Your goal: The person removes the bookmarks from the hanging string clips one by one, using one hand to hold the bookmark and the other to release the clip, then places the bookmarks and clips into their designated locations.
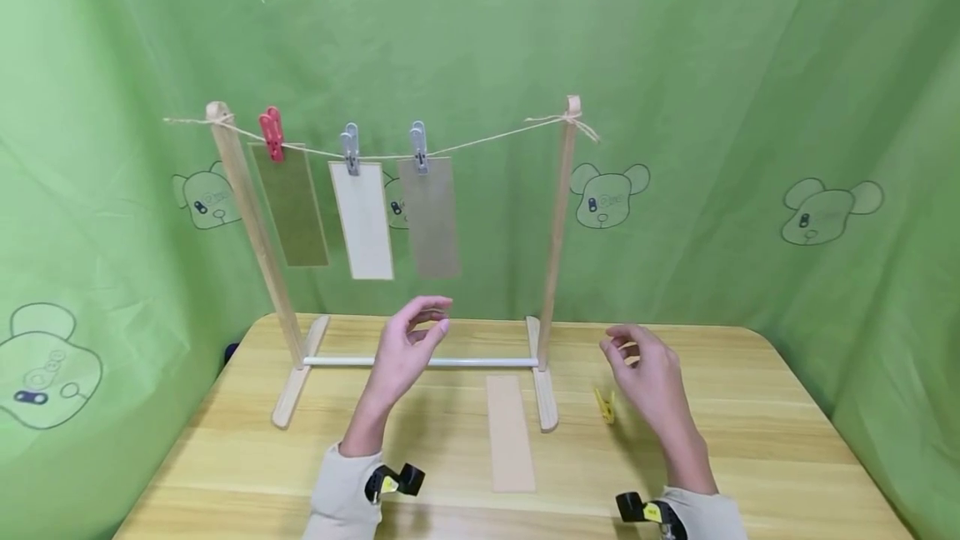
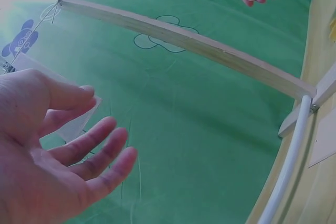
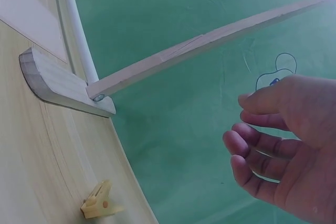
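My left hand (image 1: 405, 350) hovers in front of the rack's white crossbar (image 1: 480, 362), fingers loosely bent and holding nothing. To the right, my right hand (image 1: 649, 373) is in the air near a yellow clothespin (image 1: 605, 407) on the table, its relaxed fingers also without anything between them. A peach-coloured card (image 1: 512, 436) lies flat between the hands. On the string (image 1: 495, 138) hang an olive card (image 1: 292, 211) under a red clothespin (image 1: 272, 133), a white card (image 1: 363, 223) under a grey clothespin (image 1: 350, 148), and a grey-brown card (image 1: 430, 219) under another grey clothespin (image 1: 419, 147).
The string is tied between a left wooden post (image 1: 255, 227) and a right wooden post (image 1: 559, 240), each on a flat foot. The rack stands on a wood-grain table (image 1: 757, 432). Behind it hangs a green curtain (image 1: 712, 90) with bear drawings.
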Motion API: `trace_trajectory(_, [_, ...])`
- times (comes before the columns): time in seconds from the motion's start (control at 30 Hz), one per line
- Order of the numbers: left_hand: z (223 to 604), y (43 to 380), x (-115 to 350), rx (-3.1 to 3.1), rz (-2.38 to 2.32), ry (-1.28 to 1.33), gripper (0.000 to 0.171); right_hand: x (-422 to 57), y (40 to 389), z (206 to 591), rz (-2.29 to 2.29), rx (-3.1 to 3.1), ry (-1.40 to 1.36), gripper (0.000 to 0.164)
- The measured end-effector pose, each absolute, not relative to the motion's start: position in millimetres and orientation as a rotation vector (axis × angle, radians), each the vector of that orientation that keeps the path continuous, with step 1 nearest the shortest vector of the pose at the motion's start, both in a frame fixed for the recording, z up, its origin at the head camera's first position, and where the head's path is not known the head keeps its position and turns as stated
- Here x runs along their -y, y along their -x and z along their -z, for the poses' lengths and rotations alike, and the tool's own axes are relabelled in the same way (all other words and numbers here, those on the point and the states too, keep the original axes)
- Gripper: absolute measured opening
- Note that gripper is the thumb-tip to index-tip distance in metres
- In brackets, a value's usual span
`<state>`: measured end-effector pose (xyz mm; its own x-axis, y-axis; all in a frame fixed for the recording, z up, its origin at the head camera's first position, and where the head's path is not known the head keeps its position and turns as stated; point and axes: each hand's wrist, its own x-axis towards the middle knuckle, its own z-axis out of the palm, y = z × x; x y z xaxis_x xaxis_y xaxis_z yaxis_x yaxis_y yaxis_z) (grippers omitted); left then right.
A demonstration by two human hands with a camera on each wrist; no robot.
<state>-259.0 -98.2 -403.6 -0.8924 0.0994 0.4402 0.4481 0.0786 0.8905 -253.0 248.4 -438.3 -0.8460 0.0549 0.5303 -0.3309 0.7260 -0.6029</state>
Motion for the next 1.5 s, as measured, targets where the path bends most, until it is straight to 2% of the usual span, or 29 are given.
trace_trajectory(0.47, [400,260,102,1.841,1.917,0.492,0.036,-244,251,432,-0.974,2.346,-0.259,0.015])
trace_trajectory(0.9, [400,262,106,1.86,1.911,0.488,0.043,-234,241,416,-1.017,2.294,-0.327,0.024])
trace_trajectory(1.5, [398,267,107,1.854,1.922,0.507,0.043,-213,236,408,-1.051,2.255,-0.427,0.026])
